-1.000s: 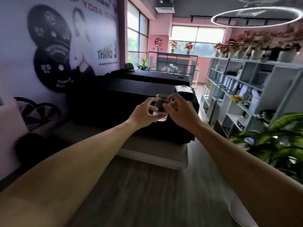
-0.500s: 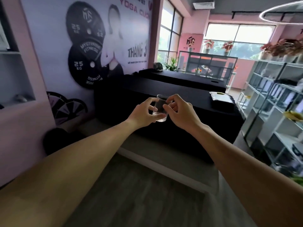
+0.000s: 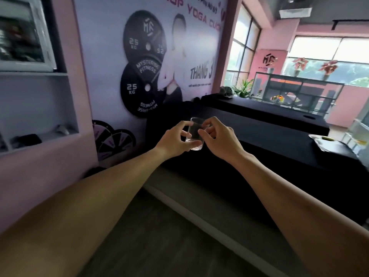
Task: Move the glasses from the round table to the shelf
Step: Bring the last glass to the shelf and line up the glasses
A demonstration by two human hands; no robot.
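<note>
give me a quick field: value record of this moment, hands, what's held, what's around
left hand: fingers curled round the glass from its left side
right hand: pinches the glass from its right side
glass: clear, upright, looks empty, held in the air between both hands
wall shelf: at the left, recessed in a pink wall, small dark items on it
black table: behind the hands, long, dark cover
poster: weight plates and yoga lettering on the wall
floor: grey wood planks
task state: glass not yet on a shelf

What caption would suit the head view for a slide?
Both hands, left hand and right hand, hold a small clear glass upright in mid-air, with a wall shelf at left.
</note>
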